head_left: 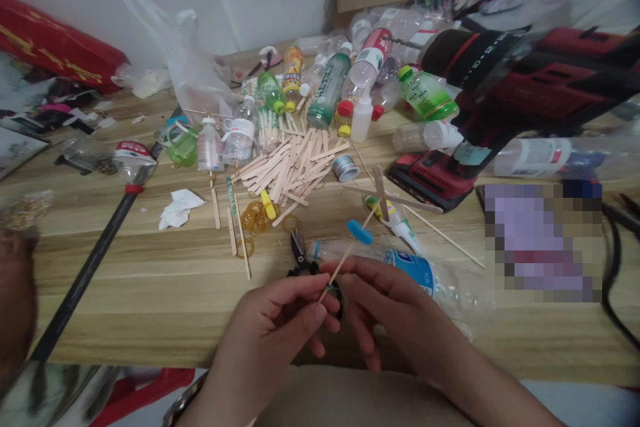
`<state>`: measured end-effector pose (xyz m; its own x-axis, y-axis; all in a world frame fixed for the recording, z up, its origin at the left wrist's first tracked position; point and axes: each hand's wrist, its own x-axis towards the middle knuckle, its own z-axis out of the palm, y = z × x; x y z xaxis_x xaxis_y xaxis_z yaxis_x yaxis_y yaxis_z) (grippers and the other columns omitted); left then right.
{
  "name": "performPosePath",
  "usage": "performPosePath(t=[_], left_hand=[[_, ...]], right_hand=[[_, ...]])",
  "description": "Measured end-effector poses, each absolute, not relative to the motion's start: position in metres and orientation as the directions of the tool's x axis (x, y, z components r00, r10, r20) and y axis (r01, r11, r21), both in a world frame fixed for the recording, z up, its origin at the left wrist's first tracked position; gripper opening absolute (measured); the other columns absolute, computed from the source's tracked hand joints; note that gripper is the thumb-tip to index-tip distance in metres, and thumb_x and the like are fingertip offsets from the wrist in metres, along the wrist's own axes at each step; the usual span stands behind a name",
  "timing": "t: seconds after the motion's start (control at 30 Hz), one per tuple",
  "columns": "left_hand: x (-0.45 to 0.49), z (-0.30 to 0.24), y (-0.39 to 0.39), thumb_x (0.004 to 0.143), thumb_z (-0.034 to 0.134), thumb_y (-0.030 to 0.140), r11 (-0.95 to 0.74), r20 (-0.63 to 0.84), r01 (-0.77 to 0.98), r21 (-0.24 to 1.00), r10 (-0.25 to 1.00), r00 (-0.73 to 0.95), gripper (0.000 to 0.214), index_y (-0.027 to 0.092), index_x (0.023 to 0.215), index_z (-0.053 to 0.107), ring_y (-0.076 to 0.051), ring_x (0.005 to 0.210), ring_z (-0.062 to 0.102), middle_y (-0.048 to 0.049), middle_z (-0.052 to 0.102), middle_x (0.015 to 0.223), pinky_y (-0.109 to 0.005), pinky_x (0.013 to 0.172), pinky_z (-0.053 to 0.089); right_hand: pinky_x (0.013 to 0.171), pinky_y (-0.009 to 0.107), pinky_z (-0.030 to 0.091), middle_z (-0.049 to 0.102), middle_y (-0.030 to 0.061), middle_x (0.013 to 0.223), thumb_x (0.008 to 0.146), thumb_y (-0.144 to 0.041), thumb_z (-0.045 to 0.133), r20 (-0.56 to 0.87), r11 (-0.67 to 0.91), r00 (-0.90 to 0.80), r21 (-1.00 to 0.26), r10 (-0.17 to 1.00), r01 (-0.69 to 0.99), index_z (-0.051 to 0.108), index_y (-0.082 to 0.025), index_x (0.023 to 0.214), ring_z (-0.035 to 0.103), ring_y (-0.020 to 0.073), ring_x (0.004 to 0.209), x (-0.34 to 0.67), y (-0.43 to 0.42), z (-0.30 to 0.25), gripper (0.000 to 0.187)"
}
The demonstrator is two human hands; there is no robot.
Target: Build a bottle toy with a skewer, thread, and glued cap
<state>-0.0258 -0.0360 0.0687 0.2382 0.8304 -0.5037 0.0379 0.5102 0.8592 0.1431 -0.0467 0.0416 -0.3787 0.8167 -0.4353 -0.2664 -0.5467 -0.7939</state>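
Observation:
My left hand [275,334] pinches the lower end of a thin wooden stick [343,256] between thumb and fingers. A short blue piece [360,232] sits crosswise on the stick near its upper end. My right hand [395,304] closes thumb and index finger around the stick just above the left fingertips, its other fingers hanging loosely bent. Behind the hands lies a black-handled cutting tool [299,254], its handles partly hidden. A clear plastic bottle with a blue label [413,268] lies on its side beyond my right hand.
On the wooden table [165,294] lie a heap of flat craft sticks [295,164], rubber bands [259,217] and a wire spool [345,168]. A red-black power drill [480,100] stands at right. A bottle-topped dark pole [90,274] slants at left, near another person's arm [17,294].

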Motion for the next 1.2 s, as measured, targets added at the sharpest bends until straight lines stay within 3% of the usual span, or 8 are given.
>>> performPosePath(t=[0.13,0.3,0.47,0.73,0.93,1.2], left_hand=[[-0.028,0.073,-0.039,0.073,0.075,0.027,0.553,-0.546,0.057,0.831,0.792,0.273,0.024,0.020,0.096,0.079,-0.016,0.068,0.068,-0.0046,0.074,0.080,-0.020,0.048,0.048],[-0.027,0.076,-0.040,0.073,0.074,0.023,0.605,-0.582,0.011,0.796,0.760,0.289,0.018,0.019,0.090,0.079,-0.015,0.066,0.068,-0.0041,0.074,0.078,-0.019,0.051,0.049],[-0.029,0.072,-0.041,0.074,0.074,0.024,0.590,-0.551,-0.011,0.808,0.760,0.345,0.020,0.020,0.093,0.079,-0.015,0.066,0.070,-0.0037,0.074,0.076,-0.020,0.051,0.050],[-0.028,0.081,-0.045,0.071,0.076,0.024,0.610,-0.597,0.017,0.792,0.768,0.232,0.037,0.019,0.107,0.074,-0.015,0.063,0.069,-0.0023,0.074,0.076,-0.022,0.051,0.049],[-0.026,0.083,-0.046,0.066,0.080,0.024,0.647,-0.634,-0.028,0.762,0.754,0.172,0.027,0.017,0.092,0.073,-0.016,0.066,0.072,-0.0020,0.076,0.075,-0.023,0.055,0.052],[-0.023,0.082,-0.046,0.062,0.082,0.024,0.642,-0.635,-0.038,0.766,0.764,0.113,0.022,0.017,0.080,0.072,-0.015,0.058,0.069,-0.0008,0.074,0.065,-0.025,0.055,0.053]], right_hand=[[0.031,0.012,0.032,0.060,-0.0054,0.059,0.084,-0.051,0.066,-0.401,-0.602,-0.513,-0.732,0.759,-0.319,0.064,-0.018,0.101,0.049,0.0057,0.038,0.141,-0.044,0.039,0.037],[0.027,0.009,0.023,0.061,-0.0047,0.060,0.083,-0.042,0.071,-0.363,-0.586,-0.531,-0.735,0.766,-0.343,0.059,-0.017,0.082,0.041,0.0024,0.036,0.139,-0.043,0.039,0.028],[0.033,0.011,0.030,0.058,-0.0045,0.061,0.085,-0.038,0.068,-0.343,-0.496,-0.447,-0.818,0.826,-0.290,0.056,-0.018,0.077,0.042,0.0043,0.044,0.138,-0.047,0.039,0.025],[0.044,0.019,0.033,0.051,-0.0051,0.059,0.085,-0.042,0.064,-0.288,-0.338,-0.248,-0.922,0.925,-0.189,0.056,-0.019,0.075,0.042,0.0066,0.048,0.141,-0.049,0.041,0.027],[0.053,0.024,0.041,0.058,-0.0007,0.062,0.081,-0.037,0.064,-0.187,-0.191,-0.072,-0.980,0.980,-0.049,0.060,-0.020,0.071,0.050,0.0116,0.056,0.143,-0.050,0.045,0.020],[0.053,0.025,0.043,0.063,0.0004,0.065,0.087,-0.030,0.059,-0.023,-0.015,-0.040,-0.982,0.999,0.190,0.066,-0.021,0.074,0.054,0.0135,0.058,0.144,-0.057,0.049,0.016]])
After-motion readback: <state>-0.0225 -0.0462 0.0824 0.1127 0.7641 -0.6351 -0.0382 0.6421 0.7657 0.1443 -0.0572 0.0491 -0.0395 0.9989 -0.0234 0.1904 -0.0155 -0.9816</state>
